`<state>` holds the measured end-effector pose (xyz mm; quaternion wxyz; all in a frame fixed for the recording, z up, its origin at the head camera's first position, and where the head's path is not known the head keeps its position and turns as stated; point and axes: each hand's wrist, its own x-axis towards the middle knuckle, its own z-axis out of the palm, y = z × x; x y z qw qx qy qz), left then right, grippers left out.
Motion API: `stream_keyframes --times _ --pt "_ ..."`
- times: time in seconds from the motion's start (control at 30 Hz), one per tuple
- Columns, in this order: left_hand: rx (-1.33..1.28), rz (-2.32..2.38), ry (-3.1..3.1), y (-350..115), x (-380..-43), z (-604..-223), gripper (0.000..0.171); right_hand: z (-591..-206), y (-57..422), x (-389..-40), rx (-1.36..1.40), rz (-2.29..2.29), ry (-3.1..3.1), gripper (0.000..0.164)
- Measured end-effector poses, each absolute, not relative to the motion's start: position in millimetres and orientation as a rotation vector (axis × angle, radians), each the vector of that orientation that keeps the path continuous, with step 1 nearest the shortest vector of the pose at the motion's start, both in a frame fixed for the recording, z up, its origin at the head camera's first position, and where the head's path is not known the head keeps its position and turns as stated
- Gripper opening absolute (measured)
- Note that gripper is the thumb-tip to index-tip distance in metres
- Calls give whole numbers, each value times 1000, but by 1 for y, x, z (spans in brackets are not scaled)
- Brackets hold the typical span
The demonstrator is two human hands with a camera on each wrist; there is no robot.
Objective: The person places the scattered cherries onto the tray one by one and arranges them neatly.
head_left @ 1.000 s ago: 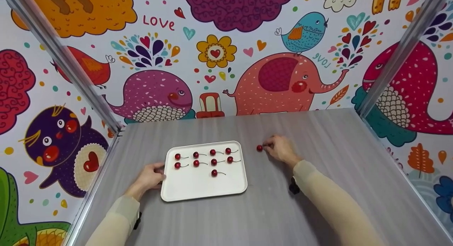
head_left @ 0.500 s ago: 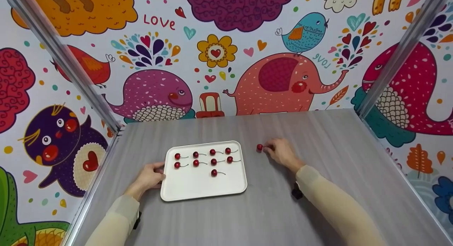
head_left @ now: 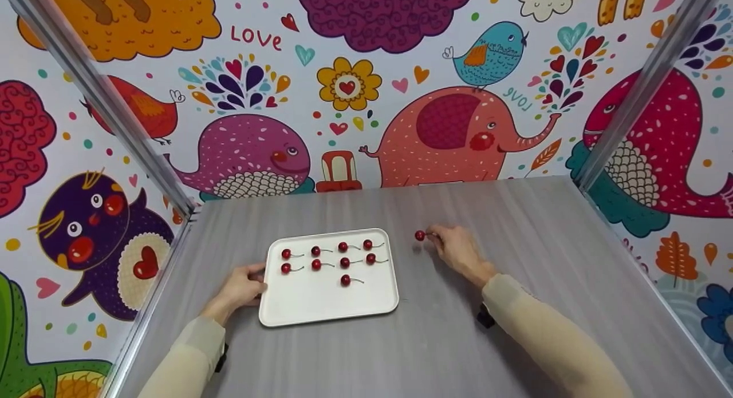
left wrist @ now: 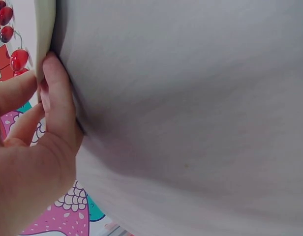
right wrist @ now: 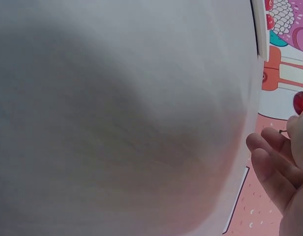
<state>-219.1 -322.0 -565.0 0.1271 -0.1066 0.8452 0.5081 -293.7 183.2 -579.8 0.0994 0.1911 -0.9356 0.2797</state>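
A dark red cherry (head_left: pixel 420 235) hangs just above the grey table, right of the tray; its shadow lies beneath it. My right hand (head_left: pixel 458 250) pinches it by the stem, and the cherry (right wrist: pixel 301 102) also shows at the edge of the right wrist view. On the white tray (head_left: pixel 309 306) lie several cherries (head_left: pixel 345 263) in two rows, stems pointing right, with a single cherry (head_left: pixel 345 280) nearer me. My left hand (head_left: pixel 239 286) holds the tray's left rim; in the left wrist view the fingers of this hand (left wrist: pixel 38 147) sit on both sides of the rim.
The grey table (head_left: pixel 355 358) stretches around the tray on all sides. Colourful printed panels (head_left: pixel 343 134) stand behind and at both sides, joined by metal posts (head_left: pixel 624 94) at the corners.
Held by its stem, the cherry has risen slightly off the table, and a shadow now shows under it. My right hand has shifted a little; left hand and tray stay put.
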Motion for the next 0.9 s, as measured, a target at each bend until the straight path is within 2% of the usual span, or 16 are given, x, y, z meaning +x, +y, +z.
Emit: stream_keyframes --times 0.37,0.7,0.9 --pt "-303 1465 2482 -322 -218 -566 72 -582 178 -281 560 837 -2734 9" --pt "-291 1477 2483 -321 -219 -566 70 -583 160 -263 409 1365 -2813 10" --pt "-288 1454 2501 -321 -219 -566 71 -584 143 -252 414 1608 -2784 13"
